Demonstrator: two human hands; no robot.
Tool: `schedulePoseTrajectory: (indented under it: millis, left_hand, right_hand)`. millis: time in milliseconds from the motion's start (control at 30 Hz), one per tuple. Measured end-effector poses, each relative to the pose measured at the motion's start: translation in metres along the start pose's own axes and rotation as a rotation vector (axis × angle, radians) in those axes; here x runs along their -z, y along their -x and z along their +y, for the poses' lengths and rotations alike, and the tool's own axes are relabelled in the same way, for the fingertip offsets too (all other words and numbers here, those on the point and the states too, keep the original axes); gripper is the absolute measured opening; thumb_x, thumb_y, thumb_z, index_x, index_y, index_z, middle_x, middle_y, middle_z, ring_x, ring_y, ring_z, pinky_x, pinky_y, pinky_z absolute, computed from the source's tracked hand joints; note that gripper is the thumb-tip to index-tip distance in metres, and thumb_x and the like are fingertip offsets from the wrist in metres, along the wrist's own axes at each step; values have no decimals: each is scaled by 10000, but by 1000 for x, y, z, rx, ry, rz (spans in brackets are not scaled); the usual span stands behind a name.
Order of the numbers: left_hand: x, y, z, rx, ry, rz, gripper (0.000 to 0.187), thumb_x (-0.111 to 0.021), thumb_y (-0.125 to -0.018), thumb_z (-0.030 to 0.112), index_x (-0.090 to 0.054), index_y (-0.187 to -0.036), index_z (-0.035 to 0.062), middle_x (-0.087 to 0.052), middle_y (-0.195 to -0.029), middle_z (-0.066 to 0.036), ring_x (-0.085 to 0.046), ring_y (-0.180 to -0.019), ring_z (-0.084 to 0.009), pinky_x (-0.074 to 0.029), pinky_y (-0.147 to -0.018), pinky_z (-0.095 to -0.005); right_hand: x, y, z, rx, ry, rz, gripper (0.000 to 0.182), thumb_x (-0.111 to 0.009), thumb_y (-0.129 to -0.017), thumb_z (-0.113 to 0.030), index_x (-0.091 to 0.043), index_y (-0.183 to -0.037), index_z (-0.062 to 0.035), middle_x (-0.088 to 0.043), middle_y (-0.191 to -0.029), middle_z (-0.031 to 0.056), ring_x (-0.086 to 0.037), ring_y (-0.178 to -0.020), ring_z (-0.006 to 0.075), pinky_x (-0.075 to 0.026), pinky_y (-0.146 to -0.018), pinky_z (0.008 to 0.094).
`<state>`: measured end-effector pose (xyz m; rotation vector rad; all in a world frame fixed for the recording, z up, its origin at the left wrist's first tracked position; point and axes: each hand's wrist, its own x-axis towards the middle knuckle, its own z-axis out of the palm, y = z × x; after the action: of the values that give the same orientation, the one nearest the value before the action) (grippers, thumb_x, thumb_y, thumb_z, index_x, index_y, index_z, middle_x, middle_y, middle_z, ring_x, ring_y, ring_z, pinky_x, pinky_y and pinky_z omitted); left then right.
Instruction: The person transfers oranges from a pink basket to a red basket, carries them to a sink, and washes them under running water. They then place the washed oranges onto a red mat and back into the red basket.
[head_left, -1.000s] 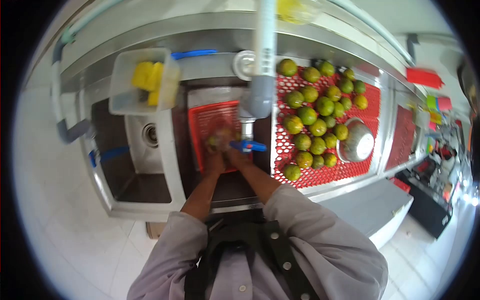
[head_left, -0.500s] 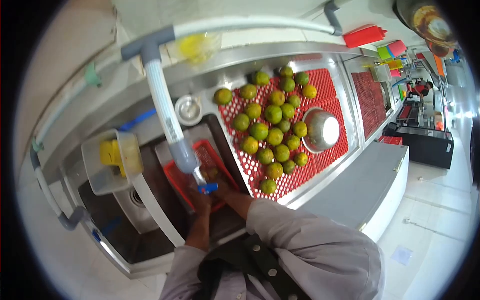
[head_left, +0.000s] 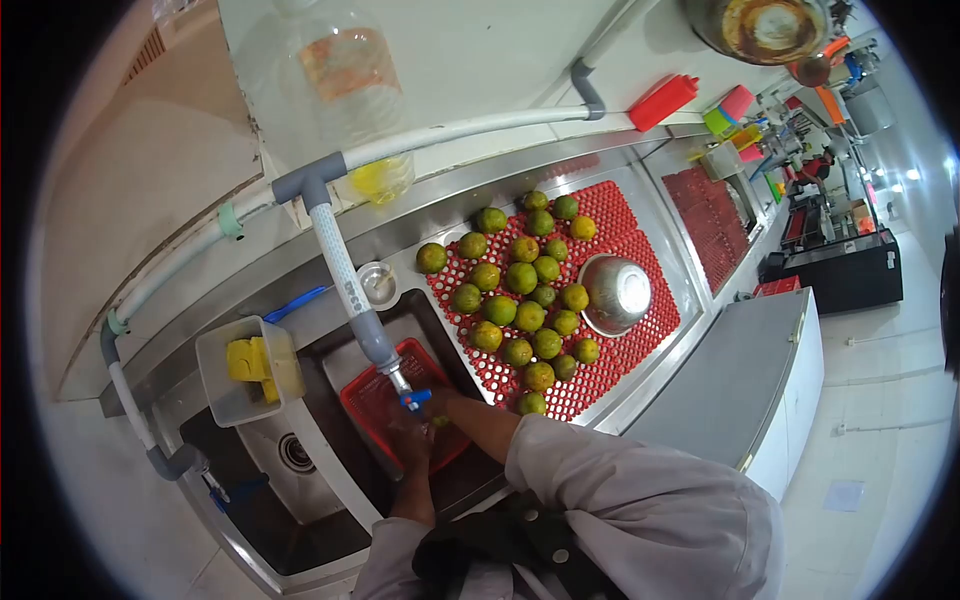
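Note:
Over a red plastic basket in the dark sink, my left hand and my right hand are close together under the tap. A greenish orange shows between them; my left fingers seem closed against it, though blurred. My right hand's fingers are mostly hidden behind the tap's blue handle. To the right, several green-yellow oranges lie on a perforated red mat, beside an upturned steel bowl.
A clear tub with yellow sponges stands by the second basin. A white pipe crosses above the sink. A small metal cup sits behind it. A grey-topped cabinet is on the right.
The view has tilted and shifted, so more of the wall and a large clear bottle show. My hands stay together in the basket, and the oranges on the mat keep their places.

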<state>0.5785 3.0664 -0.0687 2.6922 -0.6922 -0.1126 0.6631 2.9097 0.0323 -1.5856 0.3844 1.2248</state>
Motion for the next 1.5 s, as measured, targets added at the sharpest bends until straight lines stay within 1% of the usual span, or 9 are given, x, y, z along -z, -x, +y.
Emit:
schedulePoseTrajectory:
  millis: [33,100,433,700,833,900,1033,1167,1500]
  left_hand:
    - [-2,-2,-1,-112,-106,9,183,-725,-802,172,-630,-855,25,-612,-776,-73,-639,-681,-245,-508,-548,-359]
    - [-18,-3,5,598,1132,-84,205,-701,-823,213,-638,-887,29,-629,-830,-103,-650,-771,-294,-526,-651,-420]
    - [-41,-5,14,187,129,39,282,-695,-824,224,-597,-1003,29,-604,-949,-172,-601,-948,-351,-482,-836,-488]
    - [-32,-3,-36,276,421,-574,404,-650,-833,321,-653,-1132,49,-664,-1054,-205,-671,-958,-305,-527,-861,-419]
    - [11,20,-56,60,693,-468,488,-668,-833,335,-605,-1200,19,-676,-1062,-203,-690,-936,-294,-541,-825,-399]
    - [83,30,-47,457,773,-631,560,-708,-840,375,-570,-1242,10,-678,-1074,-170,-681,-958,-268,-547,-799,-384]
    - [210,25,31,516,986,-621,558,-721,-866,385,-566,-1252,14,-678,-1090,-148,-666,-968,-241,-540,-808,-361]
    - [243,2,135,35,973,-485,563,-717,-888,383,-547,-1295,33,-669,-1128,-141,-648,-999,-228,-503,-876,-336]
    - [131,-64,371,-483,158,-132,567,-727,-836,335,-533,-1282,43,-532,-1176,-147,-500,-1116,-342,-439,-934,-457]
  right_hand:
    - [0,24,-23,-1,276,74,658,-795,-689,-244,-571,-1294,-122,-626,-1258,169,-593,-1201,309,-483,-1001,402]
    - [1,36,-27,-3,572,156,639,-789,-698,-260,-575,-1282,-115,-614,-1280,171,-586,-1208,320,-482,-1001,411]
    - [-11,-76,63,88,878,332,673,-786,-711,-233,-511,-1317,-128,-608,-1266,170,-591,-1176,319,-499,-951,456]
    - [-26,-3,21,40,152,187,753,-795,-709,-160,-440,-1373,-156,-603,-1256,153,-597,-1149,298,-524,-890,479]
    - [-65,96,12,76,-352,386,809,-788,-722,-109,-374,-1407,-220,-572,-1245,105,-604,-1077,250,-565,-757,443]
    - [-72,155,19,181,-479,273,852,-773,-739,-90,-310,-1433,-263,-530,-1231,66,-581,-1071,221,-570,-729,408]
    - [-24,305,41,331,-460,445,790,-718,-804,-164,-268,-1437,-304,-523,-1214,90,-600,-1010,221,-574,-676,344]
    - [73,372,141,405,-641,950,748,-683,-809,-40,-308,-1426,-235,-537,-1148,106,-622,-891,243,-574,-664,363]
    - [282,344,271,80,19,1494,754,-742,-766,-236,-395,-1435,-232,-554,-1237,304,-560,-1144,482,-454,-1000,498]
